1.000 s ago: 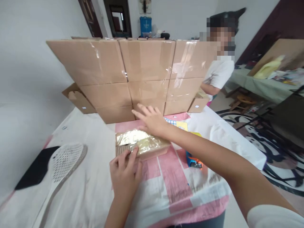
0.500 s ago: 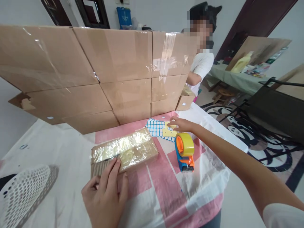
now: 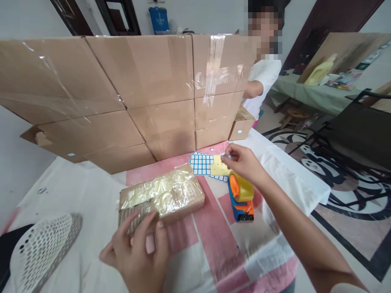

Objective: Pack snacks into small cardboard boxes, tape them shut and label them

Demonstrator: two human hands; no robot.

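Observation:
A small white sticker label (image 3: 227,156) is pinched between the fingertips of my right hand (image 3: 242,162), above the label sheets (image 3: 201,164). Those sheets have blue-bordered labels, and a bare yellow patch shows where some are gone. Just below that hand stands a tape dispenser (image 3: 241,197), blue and orange with a yellow roll. My left hand (image 3: 140,248) hovers with fingers apart at the near left corner of a flat cardboard box (image 3: 180,191). Shiny tape covers the box top, and a corrugated strip shows at its left. Whether the left fingertips touch the box I cannot tell.
Stacked cardboard boxes (image 3: 161,73) form a wall along the back, with a smaller box (image 3: 241,124) at their right end. A white perforated basket (image 3: 42,248) sits at the left. Behind the boxes stands another person (image 3: 265,77). A dark chair (image 3: 360,126) is at right.
My right hand has risen off the label sheet toward me, with a label in its fingers. My left fingers have lifted and spread from the box top. The view has shifted slightly.

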